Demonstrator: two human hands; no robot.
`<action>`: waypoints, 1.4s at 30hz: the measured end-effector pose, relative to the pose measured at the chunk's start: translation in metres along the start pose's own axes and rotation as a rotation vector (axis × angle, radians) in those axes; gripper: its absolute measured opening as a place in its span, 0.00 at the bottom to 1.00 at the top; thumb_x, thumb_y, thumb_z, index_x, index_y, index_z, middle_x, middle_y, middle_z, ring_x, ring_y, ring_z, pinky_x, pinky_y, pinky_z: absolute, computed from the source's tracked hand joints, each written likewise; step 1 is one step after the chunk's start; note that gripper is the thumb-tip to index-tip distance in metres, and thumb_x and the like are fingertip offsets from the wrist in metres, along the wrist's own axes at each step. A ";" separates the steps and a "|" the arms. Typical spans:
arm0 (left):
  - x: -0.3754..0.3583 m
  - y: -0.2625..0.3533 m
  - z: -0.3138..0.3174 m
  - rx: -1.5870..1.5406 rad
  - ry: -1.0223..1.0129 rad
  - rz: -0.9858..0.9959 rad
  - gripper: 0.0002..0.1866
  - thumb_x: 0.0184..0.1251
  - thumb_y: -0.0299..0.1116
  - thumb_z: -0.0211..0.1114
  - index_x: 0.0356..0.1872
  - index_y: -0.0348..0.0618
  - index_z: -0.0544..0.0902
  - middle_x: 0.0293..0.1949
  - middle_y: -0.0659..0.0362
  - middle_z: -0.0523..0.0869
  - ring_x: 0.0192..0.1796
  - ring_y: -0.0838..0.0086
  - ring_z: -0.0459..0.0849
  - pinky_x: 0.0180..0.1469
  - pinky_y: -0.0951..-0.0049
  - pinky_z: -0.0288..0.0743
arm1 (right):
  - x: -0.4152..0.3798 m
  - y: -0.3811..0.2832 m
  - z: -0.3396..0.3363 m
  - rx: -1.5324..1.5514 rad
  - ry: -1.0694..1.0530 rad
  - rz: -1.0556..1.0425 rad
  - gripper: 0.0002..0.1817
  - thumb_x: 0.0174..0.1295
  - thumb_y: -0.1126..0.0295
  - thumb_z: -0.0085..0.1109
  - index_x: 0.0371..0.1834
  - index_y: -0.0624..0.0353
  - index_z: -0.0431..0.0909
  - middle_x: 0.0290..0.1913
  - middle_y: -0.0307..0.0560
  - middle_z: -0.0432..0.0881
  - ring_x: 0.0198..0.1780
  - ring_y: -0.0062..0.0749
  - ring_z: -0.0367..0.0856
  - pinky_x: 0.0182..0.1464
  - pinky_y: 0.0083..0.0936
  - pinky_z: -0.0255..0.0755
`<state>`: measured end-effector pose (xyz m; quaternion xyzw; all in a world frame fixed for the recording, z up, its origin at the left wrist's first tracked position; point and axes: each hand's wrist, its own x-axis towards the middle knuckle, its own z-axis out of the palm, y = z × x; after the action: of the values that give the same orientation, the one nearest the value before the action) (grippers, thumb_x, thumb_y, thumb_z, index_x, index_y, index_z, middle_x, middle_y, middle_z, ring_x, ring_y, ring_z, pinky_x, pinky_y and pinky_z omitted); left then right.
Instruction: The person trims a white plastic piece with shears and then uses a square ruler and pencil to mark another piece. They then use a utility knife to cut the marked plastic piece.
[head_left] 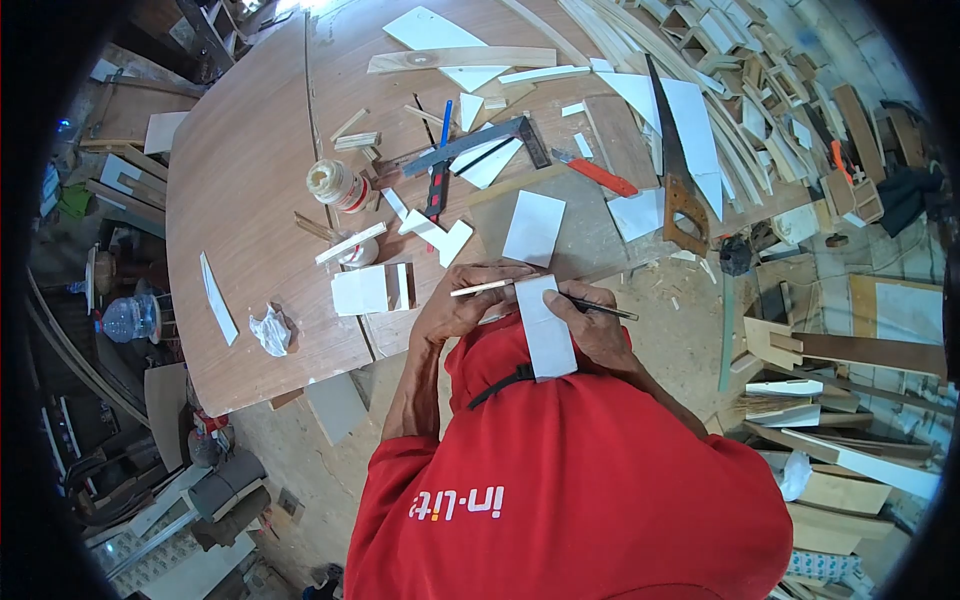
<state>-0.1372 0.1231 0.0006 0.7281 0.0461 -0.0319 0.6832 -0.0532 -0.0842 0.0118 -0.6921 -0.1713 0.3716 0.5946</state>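
My left hand (pixel 462 304) is closed on a thin light wood strip (pixel 482 288), its fingers curled beside a white rectangular piece (pixel 546 335). My right hand (pixel 592 325) presses its thumb on that white piece and has a dark pencil (pixel 608 308) between its fingers, pointing right. The lower end of the piece lies over the red shirt (pixel 580 450). Another white rectangle (pixel 534 228) rests on a grey board (pixel 585 215) just beyond my hands. What the hidden fingertips of both hands touch cannot be made out.
On the wooden table (pixel 240 200) stand an open jar (pixel 338 186) and a block (pixel 370 289). Farther off lie a metal square (pixel 465 147), a red cutter (pixel 598 174), a handsaw (pixel 677 160) and white offcuts. Wood scraps (pixel 800 110) are piled at the right.
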 end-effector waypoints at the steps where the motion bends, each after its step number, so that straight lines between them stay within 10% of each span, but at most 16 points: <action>1: 0.000 0.001 0.000 -0.026 0.000 -0.011 0.16 0.65 0.30 0.63 0.53 0.38 0.83 0.51 0.52 0.85 0.54 0.65 0.81 0.58 0.68 0.72 | 0.000 0.001 0.000 0.000 0.001 0.001 0.13 0.67 0.66 0.59 0.43 0.67 0.83 0.33 0.42 0.80 0.36 0.20 0.76 0.39 0.20 0.70; 12: 0.000 0.005 0.000 0.028 -0.002 0.024 0.17 0.65 0.34 0.64 0.52 0.38 0.84 0.50 0.50 0.86 0.52 0.64 0.82 0.58 0.67 0.72 | 0.001 0.007 -0.017 0.177 0.197 -0.078 0.16 0.72 0.63 0.44 0.49 0.66 0.73 0.33 0.47 0.82 0.34 0.21 0.77 0.36 0.20 0.71; 25: -0.002 0.012 -0.001 -0.005 -0.021 0.001 0.18 0.65 0.34 0.63 0.52 0.37 0.83 0.52 0.50 0.85 0.53 0.65 0.81 0.57 0.68 0.72 | 0.000 -0.018 -0.016 -0.007 0.150 -0.243 0.04 0.63 0.80 0.55 0.38 0.67 0.78 0.33 0.46 0.83 0.34 0.23 0.82 0.41 0.21 0.76; 42: -0.003 0.010 -0.004 -0.038 -0.030 -0.048 0.18 0.62 0.34 0.63 0.52 0.37 0.84 0.51 0.51 0.85 0.54 0.64 0.80 0.58 0.68 0.71 | 0.008 -0.023 -0.016 -0.180 0.014 -0.324 0.06 0.62 0.78 0.56 0.40 0.69 0.76 0.31 0.51 0.84 0.34 0.26 0.85 0.36 0.22 0.80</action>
<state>-0.1389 0.1259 0.0113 0.7130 0.0538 -0.0585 0.6967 -0.0314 -0.0841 0.0318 -0.7084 -0.3089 0.2491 0.5837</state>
